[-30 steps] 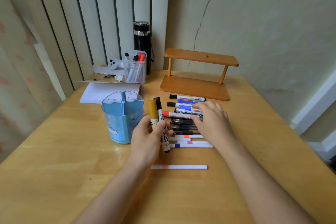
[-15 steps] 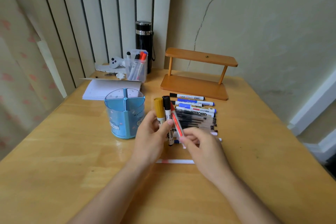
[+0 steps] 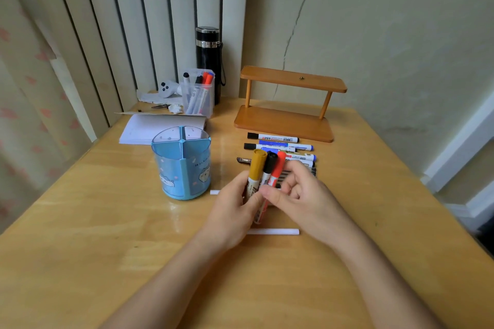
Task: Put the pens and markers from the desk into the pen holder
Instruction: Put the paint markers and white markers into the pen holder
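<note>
A blue round pen holder [image 3: 181, 165] with four compartments stands on the wooden desk [image 3: 80, 222], left of my hands. My left hand [image 3: 235, 208] grips three upright markers: a yellow-capped marker [image 3: 257, 165], a black-capped marker [image 3: 270, 164] and a red-capped marker [image 3: 278, 168]. My right hand [image 3: 299, 195] touches the red-capped marker with its fingertips, pressing it against the bundle. Behind my hands lies a row of markers and pens [image 3: 278, 145], partly hidden. A white pen [image 3: 272, 232] lies on the desk just under my hands.
A wooden two-tier shelf [image 3: 286, 104] stands at the back. A clear box of markers [image 3: 199, 93], a black flask [image 3: 208, 61], a white notepad [image 3: 160, 128] and a small white toy [image 3: 168, 88] sit at the back left. Wall on the right, curtain on the left.
My right hand lifted a red-capped marker from the row and brought it to my left hand, which now holds it upright together with the yellow and black ones.
</note>
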